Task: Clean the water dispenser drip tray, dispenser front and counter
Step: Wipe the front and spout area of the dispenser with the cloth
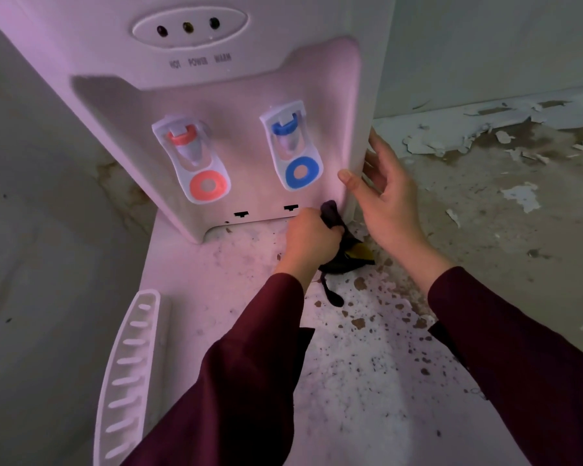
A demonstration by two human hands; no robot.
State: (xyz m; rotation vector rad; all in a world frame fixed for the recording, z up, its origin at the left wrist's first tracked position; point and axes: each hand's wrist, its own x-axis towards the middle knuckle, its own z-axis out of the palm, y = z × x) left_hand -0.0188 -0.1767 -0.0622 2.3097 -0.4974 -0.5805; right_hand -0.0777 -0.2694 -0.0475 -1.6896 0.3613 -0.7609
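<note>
A white water dispenser (236, 89) stands on a stained, speckled counter (350, 364). It has a red tap (196, 159) and a blue tap (292, 142). My left hand (308, 238) is shut on a dark cloth (337, 240), pressing it against the dispenser's lower front edge, right of two small slots. The cloth's tail hangs onto the counter. My right hand (389, 193) grips the dispenser's right front corner, thumb on the front, fingers round the side. The white slotted drip tray (128, 375) lies detached on the counter at lower left.
A wall (31, 230) runs close along the left. To the right, the surface (505, 183) shows peeling paint flakes and brown patches. Brown spots are scattered over the counter in front of the dispenser.
</note>
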